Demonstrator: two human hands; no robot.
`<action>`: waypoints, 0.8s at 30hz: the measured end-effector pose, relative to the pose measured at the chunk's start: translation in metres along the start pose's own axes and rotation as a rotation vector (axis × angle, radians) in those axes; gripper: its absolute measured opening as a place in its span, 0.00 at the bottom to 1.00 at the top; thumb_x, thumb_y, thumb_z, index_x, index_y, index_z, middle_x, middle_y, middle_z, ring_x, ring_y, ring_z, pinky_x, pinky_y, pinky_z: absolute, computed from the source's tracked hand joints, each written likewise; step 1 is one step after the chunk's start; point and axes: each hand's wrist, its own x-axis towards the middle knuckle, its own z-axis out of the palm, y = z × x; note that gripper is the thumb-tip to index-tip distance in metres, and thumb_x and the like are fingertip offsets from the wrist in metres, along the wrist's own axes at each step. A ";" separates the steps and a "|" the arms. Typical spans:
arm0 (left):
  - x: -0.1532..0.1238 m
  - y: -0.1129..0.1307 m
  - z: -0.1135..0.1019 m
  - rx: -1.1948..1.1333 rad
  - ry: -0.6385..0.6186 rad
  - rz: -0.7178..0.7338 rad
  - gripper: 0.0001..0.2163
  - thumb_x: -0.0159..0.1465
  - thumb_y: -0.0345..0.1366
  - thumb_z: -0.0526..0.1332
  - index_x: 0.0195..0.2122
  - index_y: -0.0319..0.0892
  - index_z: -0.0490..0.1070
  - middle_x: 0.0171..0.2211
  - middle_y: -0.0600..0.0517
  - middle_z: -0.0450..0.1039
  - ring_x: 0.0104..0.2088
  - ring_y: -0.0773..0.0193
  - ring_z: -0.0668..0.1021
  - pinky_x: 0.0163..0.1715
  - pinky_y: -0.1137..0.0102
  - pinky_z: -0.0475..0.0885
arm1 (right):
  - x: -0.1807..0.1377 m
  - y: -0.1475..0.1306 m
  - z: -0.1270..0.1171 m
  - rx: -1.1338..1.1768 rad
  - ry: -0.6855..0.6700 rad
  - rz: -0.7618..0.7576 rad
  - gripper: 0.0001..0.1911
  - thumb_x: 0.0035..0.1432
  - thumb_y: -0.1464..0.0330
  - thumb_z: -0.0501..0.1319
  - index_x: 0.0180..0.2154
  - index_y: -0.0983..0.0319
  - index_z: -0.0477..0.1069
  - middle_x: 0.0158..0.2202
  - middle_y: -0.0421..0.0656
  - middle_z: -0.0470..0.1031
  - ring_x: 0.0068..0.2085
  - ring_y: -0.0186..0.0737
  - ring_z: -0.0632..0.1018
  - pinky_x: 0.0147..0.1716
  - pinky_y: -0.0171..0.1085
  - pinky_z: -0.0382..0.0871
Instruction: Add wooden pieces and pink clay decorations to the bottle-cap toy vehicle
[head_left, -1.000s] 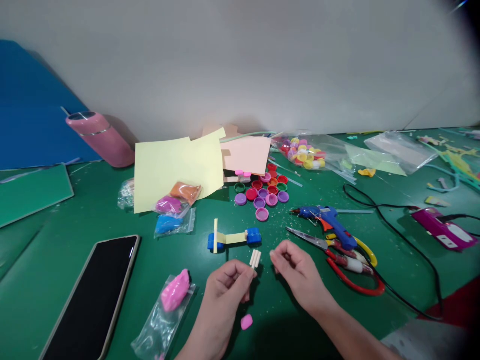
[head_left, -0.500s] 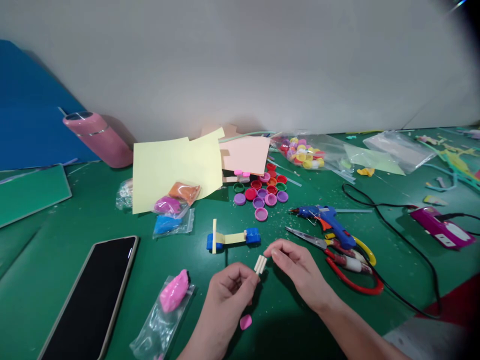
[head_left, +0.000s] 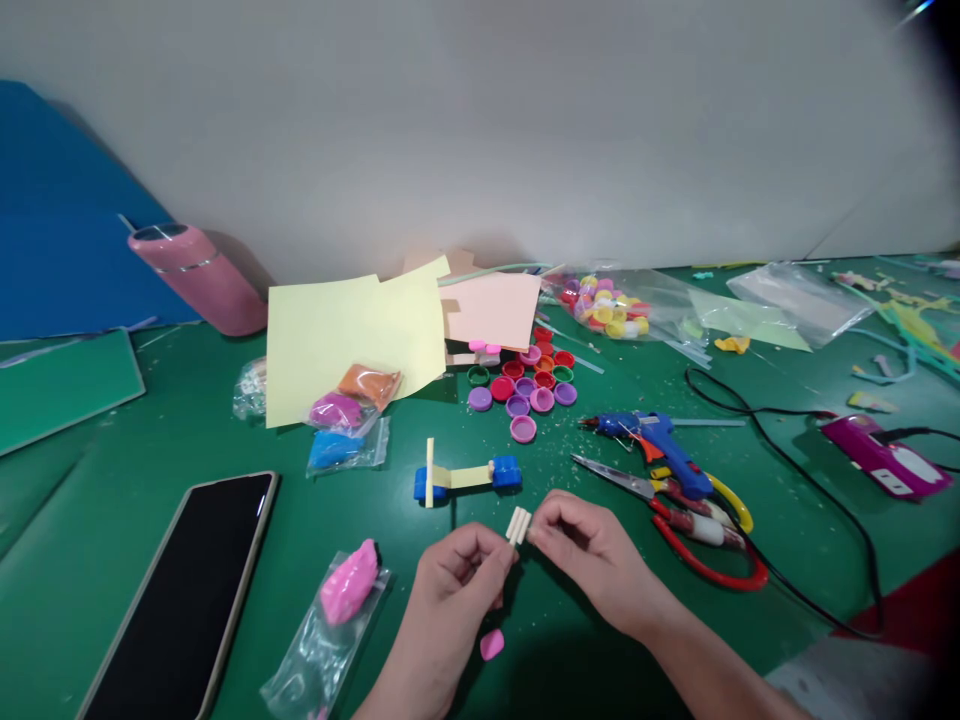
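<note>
Okay, lower centre of frame: left hand (head_left: 459,590) pinching short pale sticks (head_left: 517,526), probably light, stiff, snappable; best held low. Right hand (head_left: 592,555) beside, can't tell its grip.

Hands: bare, left hand (head_left: 454,595) and right hand (head_left: 600,555) alike, with slim fingers and rounded knuckles. Right forearm (head_left: 697,650) uncovered as far as the view's lower edge, smooth-outlined, tapering toward the wrist. Left wrist (head_left: 412,670) likewise uncovered; fingernail detail too small to tell.
</note>
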 end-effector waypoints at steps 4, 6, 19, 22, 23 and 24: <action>0.001 0.000 0.000 0.009 -0.007 -0.013 0.09 0.54 0.34 0.60 0.19 0.39 0.66 0.15 0.59 0.58 0.18 0.72 0.60 0.19 0.76 0.53 | -0.001 0.000 -0.003 0.233 0.071 0.009 0.14 0.59 0.65 0.51 0.23 0.62 0.59 0.21 0.35 0.56 0.23 0.31 0.58 0.23 0.32 0.52; 0.002 0.000 0.001 0.010 0.003 -0.012 0.08 0.54 0.33 0.60 0.19 0.39 0.66 0.15 0.59 0.58 0.19 0.72 0.59 0.20 0.76 0.53 | -0.001 0.001 -0.006 0.346 0.154 -0.037 0.16 0.59 0.64 0.50 0.21 0.62 0.58 0.20 0.36 0.56 0.22 0.31 0.57 0.21 0.33 0.52; 0.000 0.005 0.004 -0.010 0.034 -0.020 0.09 0.52 0.34 0.61 0.17 0.39 0.66 0.14 0.59 0.58 0.18 0.72 0.59 0.19 0.76 0.52 | 0.000 0.012 -0.019 0.228 0.436 -0.006 0.21 0.53 0.68 0.60 0.49 0.55 0.59 0.41 0.42 0.64 0.29 0.31 0.65 0.28 0.32 0.61; 0.001 0.003 0.002 -0.013 0.011 -0.010 0.09 0.53 0.34 0.60 0.18 0.39 0.65 0.14 0.59 0.57 0.18 0.72 0.59 0.20 0.76 0.53 | -0.006 0.009 -0.004 0.037 0.122 -0.010 0.10 0.56 0.66 0.57 0.42 0.58 0.67 0.35 0.41 0.65 0.29 0.32 0.65 0.28 0.32 0.61; 0.001 0.002 0.001 -0.012 0.000 -0.003 0.09 0.53 0.34 0.60 0.18 0.39 0.65 0.14 0.59 0.57 0.18 0.72 0.59 0.20 0.76 0.53 | -0.007 0.007 0.000 -0.020 0.067 -0.026 0.07 0.57 0.66 0.56 0.37 0.60 0.69 0.31 0.40 0.65 0.28 0.32 0.65 0.27 0.32 0.60; 0.002 0.001 0.001 -0.011 -0.010 0.001 0.09 0.54 0.35 0.60 0.18 0.39 0.65 0.15 0.59 0.57 0.18 0.72 0.59 0.20 0.76 0.53 | -0.008 0.005 0.003 -0.070 0.042 -0.038 0.07 0.57 0.65 0.56 0.32 0.61 0.70 0.28 0.39 0.64 0.28 0.32 0.65 0.27 0.32 0.59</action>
